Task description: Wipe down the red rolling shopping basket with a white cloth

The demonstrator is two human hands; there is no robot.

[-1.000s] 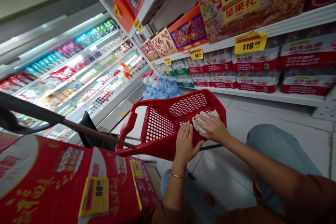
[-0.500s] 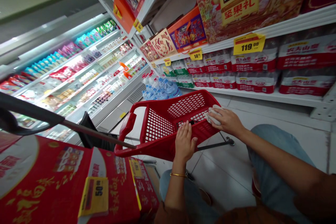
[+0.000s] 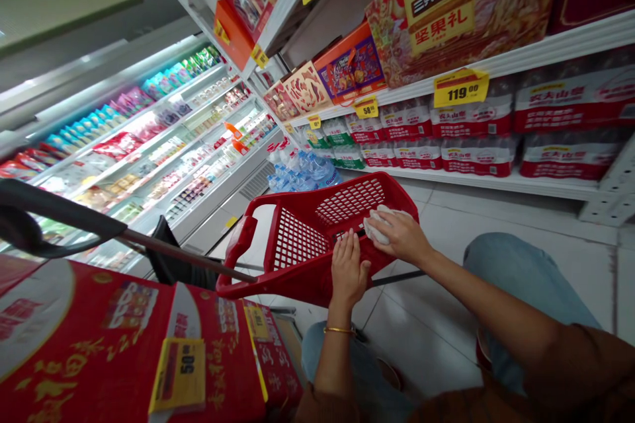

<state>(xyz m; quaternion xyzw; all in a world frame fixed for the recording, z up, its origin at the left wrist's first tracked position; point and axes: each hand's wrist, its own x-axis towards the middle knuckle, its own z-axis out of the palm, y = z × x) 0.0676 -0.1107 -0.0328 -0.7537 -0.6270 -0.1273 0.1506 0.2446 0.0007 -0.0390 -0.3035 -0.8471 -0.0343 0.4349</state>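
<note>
A red plastic shopping basket (image 3: 297,281) with lattice walls is at the centre, tilted, on a wheeled frame. My left hand (image 3: 350,271) lies flat against its near side, fingers stretched out toward the rim, holding nothing. In my right hand (image 3: 399,234) is a white cloth (image 3: 378,223), pressed on the near rim at the basket's right part. The two hands are close together but apart. A dark bar whose lower end meets the basket by its handle (image 3: 241,244) runs in from the left.
Red gift boxes (image 3: 124,337) with price tags fill the lower left. Shelves (image 3: 526,56) of boxes and bottled-water packs line the right. Blue-capped bottles (image 3: 307,168) stand behind the basket, and a lit refrigerated case (image 3: 149,145) is at the left. My knees flank the tiled floor (image 3: 417,337).
My right hand has slid left along the basket's rim with the white cloth, nearer to my left hand. My left hand stays in nearly the same place.
</note>
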